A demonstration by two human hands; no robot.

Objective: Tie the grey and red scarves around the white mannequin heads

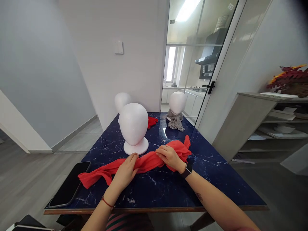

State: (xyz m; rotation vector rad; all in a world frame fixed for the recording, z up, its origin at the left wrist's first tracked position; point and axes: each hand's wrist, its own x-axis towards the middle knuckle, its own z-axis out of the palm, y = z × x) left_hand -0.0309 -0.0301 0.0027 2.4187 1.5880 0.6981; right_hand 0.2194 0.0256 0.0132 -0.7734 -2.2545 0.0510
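Note:
A red scarf (146, 162), gathered into a loose long strip, lies across the table in front of a white foam head (133, 125). My left hand (125, 170) is closed over the scarf's middle, near the foot of the foam head, thumb on the near side. Farther right, my right hand (169, 157) grips the same scarf, its fingers bent over the cloth. Both ends of the scarf spread loose on the tabletop. The foam head stands upright, bare, and apart from both hands.
The dark blue marbled table (192, 189) carries a black tablet (69, 184) at its left edge. Behind stand another white foam head (122, 100), a bunched red cloth (152, 122) and a foam head (177, 102) with a grey scarf (176, 121). A glass door (190, 64) is beyond.

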